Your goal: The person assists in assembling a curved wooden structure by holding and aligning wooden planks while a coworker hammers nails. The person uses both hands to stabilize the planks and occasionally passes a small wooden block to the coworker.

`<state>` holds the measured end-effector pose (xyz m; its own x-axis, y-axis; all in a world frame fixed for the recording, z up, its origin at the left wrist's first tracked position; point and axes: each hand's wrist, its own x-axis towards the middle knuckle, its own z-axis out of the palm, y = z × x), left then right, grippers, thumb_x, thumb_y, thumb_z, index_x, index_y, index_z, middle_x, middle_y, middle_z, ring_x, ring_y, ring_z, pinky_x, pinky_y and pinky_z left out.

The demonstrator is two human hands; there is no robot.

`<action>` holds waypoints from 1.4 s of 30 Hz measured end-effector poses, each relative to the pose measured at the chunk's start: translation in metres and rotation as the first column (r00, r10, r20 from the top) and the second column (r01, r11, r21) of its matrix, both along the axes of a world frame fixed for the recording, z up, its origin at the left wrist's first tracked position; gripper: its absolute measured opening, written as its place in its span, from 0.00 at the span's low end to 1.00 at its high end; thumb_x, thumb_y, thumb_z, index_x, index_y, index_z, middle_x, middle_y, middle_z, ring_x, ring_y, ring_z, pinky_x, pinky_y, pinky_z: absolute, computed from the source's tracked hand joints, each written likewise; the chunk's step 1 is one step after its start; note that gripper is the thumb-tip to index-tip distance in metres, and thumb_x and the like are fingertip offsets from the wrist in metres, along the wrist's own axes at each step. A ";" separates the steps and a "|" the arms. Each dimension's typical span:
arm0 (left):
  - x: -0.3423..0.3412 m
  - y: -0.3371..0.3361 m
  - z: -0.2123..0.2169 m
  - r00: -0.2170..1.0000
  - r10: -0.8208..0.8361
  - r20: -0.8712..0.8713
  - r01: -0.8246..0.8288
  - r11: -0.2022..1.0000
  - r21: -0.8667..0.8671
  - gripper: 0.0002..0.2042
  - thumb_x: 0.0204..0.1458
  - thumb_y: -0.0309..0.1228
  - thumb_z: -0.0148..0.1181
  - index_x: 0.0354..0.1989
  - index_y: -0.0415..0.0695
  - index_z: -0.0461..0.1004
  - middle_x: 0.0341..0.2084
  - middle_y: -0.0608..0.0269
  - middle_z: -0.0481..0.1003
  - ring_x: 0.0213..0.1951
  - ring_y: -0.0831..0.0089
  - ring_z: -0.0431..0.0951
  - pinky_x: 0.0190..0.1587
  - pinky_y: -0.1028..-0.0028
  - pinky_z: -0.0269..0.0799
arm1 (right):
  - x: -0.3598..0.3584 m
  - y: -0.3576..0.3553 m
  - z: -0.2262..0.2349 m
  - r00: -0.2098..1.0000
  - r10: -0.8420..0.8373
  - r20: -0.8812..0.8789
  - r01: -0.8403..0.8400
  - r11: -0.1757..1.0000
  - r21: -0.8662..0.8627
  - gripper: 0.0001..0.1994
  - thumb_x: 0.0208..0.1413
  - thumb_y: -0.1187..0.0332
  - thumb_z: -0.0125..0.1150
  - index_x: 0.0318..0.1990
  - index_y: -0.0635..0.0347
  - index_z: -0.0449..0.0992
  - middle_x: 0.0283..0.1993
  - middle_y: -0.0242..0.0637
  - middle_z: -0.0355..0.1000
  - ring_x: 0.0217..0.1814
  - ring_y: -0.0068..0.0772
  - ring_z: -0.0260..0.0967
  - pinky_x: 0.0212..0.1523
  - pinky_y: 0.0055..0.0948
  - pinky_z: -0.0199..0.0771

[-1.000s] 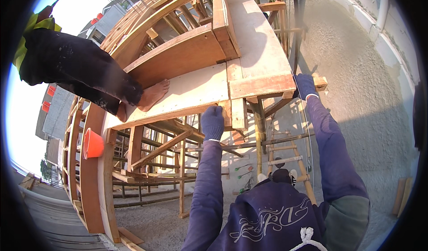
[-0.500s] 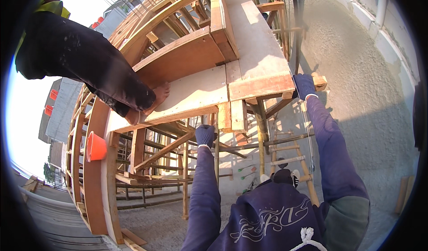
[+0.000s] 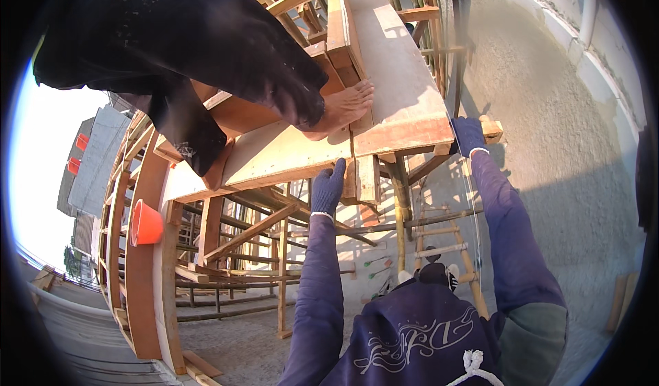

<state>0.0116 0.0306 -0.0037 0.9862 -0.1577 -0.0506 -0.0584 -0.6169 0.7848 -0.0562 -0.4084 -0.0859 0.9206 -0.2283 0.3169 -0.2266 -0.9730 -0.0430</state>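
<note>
My left hand [image 3: 327, 190], in a dark blue knitted glove, is raised with fingers extended to the front edge of a plywood deck [image 3: 278, 154]. It lies beside a short wooden block [image 3: 350, 180] under that edge, and I see nothing held in it. At the deck's right corner, my right hand [image 3: 469, 136], gloved alike, is closed around a timber whose sawn end [image 3: 491, 130] sticks out past it. A thin string [image 3: 473, 197] hangs down by that wrist. Its fingertips are partly hidden.
A barefoot co-worker in dark trousers [image 3: 226, 50] stands on the deck, one foot [image 3: 343, 111] just above my left hand. Below are bamboo poles [image 3: 400, 225] and a bamboo ladder [image 3: 473, 286]. An orange bucket [image 3: 146, 223] hangs at left; a rough grey wall surface [image 3: 542, 104] is at right.
My left hand has risen from lower down to the deck edge, its fist opening out. The co-worker has stepped rightward along the deck. My right hand stays at the corner.
</note>
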 end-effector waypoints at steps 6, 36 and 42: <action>-0.002 -0.015 -0.004 0.990 0.011 -0.140 -0.006 0.999 0.037 0.42 0.53 0.62 0.60 0.46 0.22 0.79 0.46 0.25 0.78 0.54 0.39 0.80 0.58 0.57 0.71 | -0.001 0.005 0.004 1.000 0.005 -0.024 -0.007 0.998 -0.069 0.17 0.45 0.64 0.73 0.42 0.49 0.76 0.39 0.41 0.76 0.45 0.49 0.77 0.48 0.48 0.70; -0.002 -0.016 -0.025 0.987 -0.162 -0.015 0.162 0.972 0.173 0.36 0.48 0.70 0.62 0.46 0.46 0.84 0.38 0.33 0.81 0.45 0.43 0.83 0.52 0.56 0.77 | 0.015 -0.014 -0.018 0.998 0.019 -0.057 -0.024 0.995 -0.099 0.29 0.27 0.50 0.83 0.37 0.53 0.79 0.36 0.45 0.79 0.40 0.53 0.80 0.44 0.47 0.77; -0.007 -0.023 -0.017 0.993 -0.090 -0.076 0.088 0.996 -0.020 0.35 0.48 0.64 0.67 0.43 0.37 0.84 0.35 0.44 0.84 0.41 0.54 0.85 0.47 0.60 0.77 | 0.005 -0.027 -0.025 0.995 0.050 0.090 -0.041 0.993 -0.109 0.28 0.28 0.56 0.81 0.39 0.56 0.77 0.34 0.47 0.77 0.38 0.56 0.78 0.41 0.49 0.75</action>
<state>0.0048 0.0071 -0.0207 0.9615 -0.2461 -0.1223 -0.0516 -0.5988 0.7992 -0.0512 -0.4355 -0.1107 0.8950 -0.1471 0.4212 -0.1819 -0.9824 0.0433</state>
